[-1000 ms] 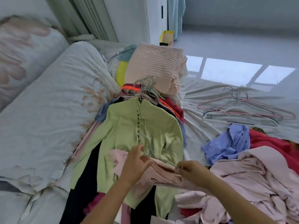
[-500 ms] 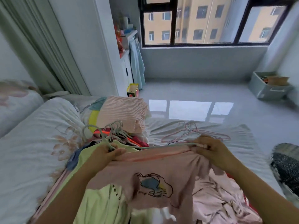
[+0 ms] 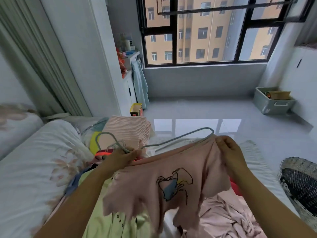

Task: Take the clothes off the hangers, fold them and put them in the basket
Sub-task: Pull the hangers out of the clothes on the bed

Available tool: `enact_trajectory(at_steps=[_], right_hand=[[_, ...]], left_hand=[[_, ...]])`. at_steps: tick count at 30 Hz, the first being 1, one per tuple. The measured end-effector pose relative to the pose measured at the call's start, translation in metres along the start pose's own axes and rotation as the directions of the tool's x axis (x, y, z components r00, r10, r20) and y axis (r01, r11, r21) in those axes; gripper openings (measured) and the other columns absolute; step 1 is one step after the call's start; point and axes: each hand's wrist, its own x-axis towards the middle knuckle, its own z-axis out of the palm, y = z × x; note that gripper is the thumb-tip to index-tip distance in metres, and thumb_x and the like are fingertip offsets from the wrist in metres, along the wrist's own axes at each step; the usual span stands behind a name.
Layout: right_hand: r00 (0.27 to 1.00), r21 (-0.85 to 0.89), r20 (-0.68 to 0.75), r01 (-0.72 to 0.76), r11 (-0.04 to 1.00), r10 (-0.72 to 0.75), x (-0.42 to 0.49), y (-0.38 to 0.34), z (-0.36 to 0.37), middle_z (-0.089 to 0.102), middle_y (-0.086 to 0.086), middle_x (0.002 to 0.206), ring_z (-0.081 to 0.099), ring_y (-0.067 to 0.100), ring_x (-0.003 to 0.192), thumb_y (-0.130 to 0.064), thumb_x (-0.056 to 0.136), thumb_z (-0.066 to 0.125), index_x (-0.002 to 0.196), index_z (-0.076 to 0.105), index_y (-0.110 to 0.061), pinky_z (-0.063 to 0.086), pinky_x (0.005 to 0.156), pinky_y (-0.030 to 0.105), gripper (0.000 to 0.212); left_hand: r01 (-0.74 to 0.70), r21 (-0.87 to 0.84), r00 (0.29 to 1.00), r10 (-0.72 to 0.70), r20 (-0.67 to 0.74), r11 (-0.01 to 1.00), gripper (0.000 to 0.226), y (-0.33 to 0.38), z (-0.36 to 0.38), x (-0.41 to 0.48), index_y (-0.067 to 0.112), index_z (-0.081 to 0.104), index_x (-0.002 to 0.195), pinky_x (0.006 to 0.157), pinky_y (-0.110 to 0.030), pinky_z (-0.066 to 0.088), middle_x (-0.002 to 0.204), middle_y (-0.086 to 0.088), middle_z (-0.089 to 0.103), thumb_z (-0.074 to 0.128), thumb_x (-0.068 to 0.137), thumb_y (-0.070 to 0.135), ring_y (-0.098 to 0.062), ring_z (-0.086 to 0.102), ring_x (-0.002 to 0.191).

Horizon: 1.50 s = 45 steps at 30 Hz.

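A pink T-shirt (image 3: 159,172) with a drawn figure on its front hangs lifted above the bed between both hands. My left hand (image 3: 122,158) grips the neck of a pale grey hanger (image 3: 178,139), whose far arm sticks out of the shirt's top edge. My right hand (image 3: 229,152) pinches the shirt's upper right edge beside the hanger's end. Under the shirt lies a light green top (image 3: 106,222) on the pile of hung clothes. The woven basket (image 3: 300,182) stands at the right edge, by the bed.
A striped pink folded garment (image 3: 127,131) lies at the bed's far end. Loose pink clothes (image 3: 228,219) are heaped on my right. A white floral duvet (image 3: 30,169) fills the left. A grey storage box (image 3: 272,103) sits on the floor by the wall.
The pink shirt went from lying on the pile to being held up. Since half a second ago the hanger has slid up and leftward, partly out of the shirt. My view tilted upward.
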Motion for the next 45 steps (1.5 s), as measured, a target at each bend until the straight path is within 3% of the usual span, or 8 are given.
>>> enact_trajectory(at_steps=[5, 10, 16, 26, 32, 35, 38, 45], right_hand=[[0.997, 0.045, 0.012, -0.071, 0.996, 0.07, -0.005, -0.009, 0.006, 0.062, 0.001, 0.081, 0.053, 0.013, 0.073, -0.015, 0.095, 0.049, 0.083, 0.062, -0.014, 0.042, 0.062, 0.021, 0.018], [0.953, -0.116, 0.29, -0.058, 0.992, 0.089, -0.015, -0.021, -0.009, 0.071, -0.008, 0.078, 0.065, 0.01, 0.074, -0.027, 0.086, 0.065, 0.086, 0.071, -0.023, 0.047, 0.068, 0.026, 0.008], [0.997, 0.091, 0.07, -0.03, 0.995, 0.024, -0.016, -0.03, -0.006, 0.07, -0.013, 0.077, 0.064, 0.0, 0.069, -0.016, 0.088, 0.061, 0.087, 0.07, -0.021, 0.048, 0.059, 0.013, 0.011], [0.964, 0.425, -0.062, -0.208, 0.881, 0.258, -0.015, -0.01, 0.011, 0.064, 0.002, 0.088, 0.058, 0.015, 0.079, -0.018, 0.094, 0.054, 0.086, 0.064, -0.017, 0.048, 0.069, 0.027, 0.012], [0.988, 0.155, 0.1, -0.131, 0.979, 0.116, -0.019, -0.009, -0.004, 0.066, -0.002, 0.097, 0.059, 0.014, 0.09, -0.017, 0.095, 0.051, 0.1, 0.067, -0.016, 0.046, 0.082, 0.028, 0.017], [0.991, 0.019, 0.126, -0.051, 0.999, 0.048, -0.017, -0.011, -0.009, 0.059, -0.003, 0.091, 0.053, 0.012, 0.085, -0.019, 0.092, 0.056, 0.091, 0.06, -0.013, 0.041, 0.072, 0.023, 0.007], [0.995, -0.139, 0.095, 0.042, 0.989, -0.029, -0.016, -0.01, -0.007, 0.05, -0.005, 0.087, 0.048, 0.009, 0.078, -0.025, 0.086, 0.067, 0.096, 0.051, -0.011, 0.038, 0.068, 0.022, 0.024], [0.989, -0.081, -0.078, 0.121, 0.989, -0.128, -0.011, -0.004, -0.007, 0.052, -0.002, 0.072, 0.046, -0.001, 0.059, -0.01, 0.085, 0.064, 0.077, 0.053, -0.009, 0.036, 0.052, 0.006, 0.014]], left_hand=[[0.012, -0.048, 0.999, -0.014, -0.046, 0.999, 0.046, -0.018, -0.005, 0.0, 0.022, 0.041, 0.047, 0.044, -0.02, 0.019, 0.043, 0.009, 0.028, 0.057, 0.091, 0.025, -0.005, 0.023, 0.04], [-0.065, -0.054, 0.986, 0.055, -0.158, 0.996, 0.049, -0.018, -0.003, -0.007, 0.018, 0.034, 0.052, 0.044, -0.02, 0.02, 0.043, 0.007, 0.027, 0.06, 0.09, 0.032, -0.005, 0.024, 0.04], [0.025, -0.103, 0.999, -0.03, -0.043, 0.994, 0.06, -0.021, 0.006, -0.02, 0.019, 0.035, 0.044, 0.043, -0.019, 0.018, 0.043, 0.001, 0.027, 0.053, 0.075, 0.067, -0.009, 0.022, 0.037], [0.094, -0.239, 0.981, -0.131, -0.143, 0.966, 0.05, -0.028, 0.032, -0.026, 0.021, 0.033, 0.047, 0.039, -0.017, 0.017, 0.047, -0.001, 0.026, 0.054, 0.088, 0.038, -0.008, 0.019, 0.039], [0.039, -0.186, 0.974, -0.079, -0.214, 0.982, 0.055, -0.021, 0.025, -0.028, 0.023, 0.032, 0.04, 0.049, -0.027, 0.014, 0.043, 0.002, 0.025, 0.053, 0.089, 0.037, -0.008, 0.019, 0.038], [-0.029, -0.132, 0.966, -0.006, -0.257, 0.991, 0.057, -0.012, 0.027, -0.03, 0.02, 0.03, 0.041, 0.048, -0.027, 0.015, 0.041, 0.004, 0.024, 0.051, 0.093, 0.031, -0.008, 0.018, 0.038], [-0.066, -0.1, 0.96, 0.036, -0.279, 0.993, 0.054, -0.005, 0.029, -0.029, 0.012, 0.031, 0.047, 0.045, -0.023, 0.018, 0.041, 0.002, 0.024, 0.05, 0.092, 0.033, -0.008, 0.019, 0.037], [-0.073, -0.001, 0.959, 0.07, -0.275, 0.997, 0.056, -0.005, 0.025, -0.025, 0.012, 0.033, 0.043, 0.048, -0.025, 0.023, 0.038, 0.002, 0.027, 0.052, 0.089, 0.037, -0.009, 0.025, 0.037]])
